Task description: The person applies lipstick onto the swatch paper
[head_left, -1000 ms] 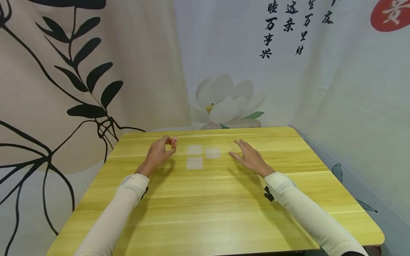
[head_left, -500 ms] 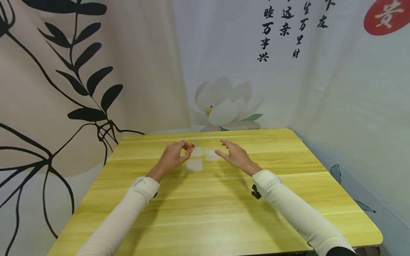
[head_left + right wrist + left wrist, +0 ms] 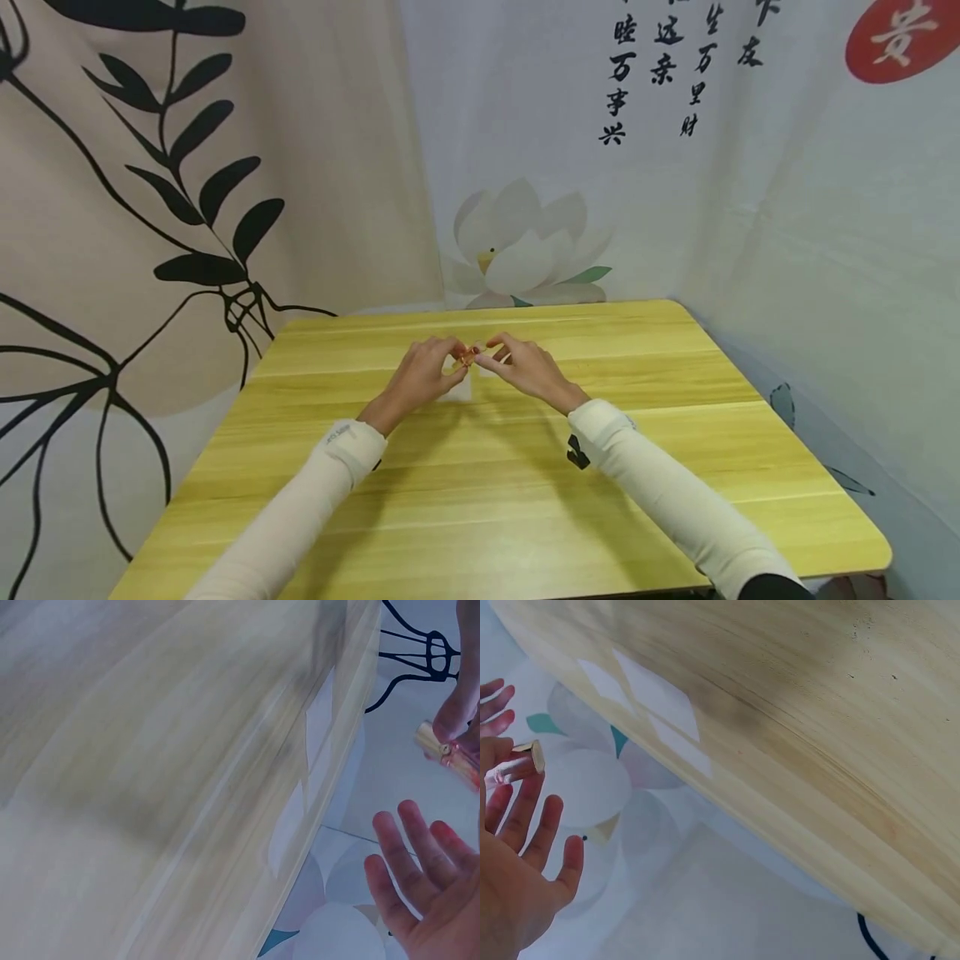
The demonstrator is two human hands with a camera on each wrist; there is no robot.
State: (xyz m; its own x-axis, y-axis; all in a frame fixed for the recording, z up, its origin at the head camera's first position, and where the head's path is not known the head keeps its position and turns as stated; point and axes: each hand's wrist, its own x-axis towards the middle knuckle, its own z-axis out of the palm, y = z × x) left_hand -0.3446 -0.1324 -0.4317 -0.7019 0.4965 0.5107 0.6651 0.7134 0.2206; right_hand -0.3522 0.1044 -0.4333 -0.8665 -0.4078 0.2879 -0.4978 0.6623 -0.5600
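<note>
Just above the far half of the table, both hands meet at a small shiny rose-gold tube [image 3: 468, 357], which looks like a lipstick. My left hand [image 3: 420, 375] pinches one end between thumb and fingertips. The thumb and index finger of my right hand [image 3: 528, 367] come together at its other end. In the left wrist view the tube [image 3: 526, 761] shows a gold-rimmed round end, while the remaining left fingers [image 3: 551, 825] spread loosely. A gold end and a pinkish body of the tube [image 3: 450, 754] appear in the right wrist view, with the right fingers [image 3: 409, 870] spread below.
Pale square patches [image 3: 456, 388] lie flat on the yellow wood-grain table [image 3: 480, 500] beneath the hands; three show in the left wrist view. A printed cloth backdrop [image 3: 360, 167] with leaves, a lotus and writing stands right behind the table's far edge.
My left hand has carried the tube rightward to above the pale patches. My right hand has moved left from apart, and its thumb and index finger have closed in on the tube.
</note>
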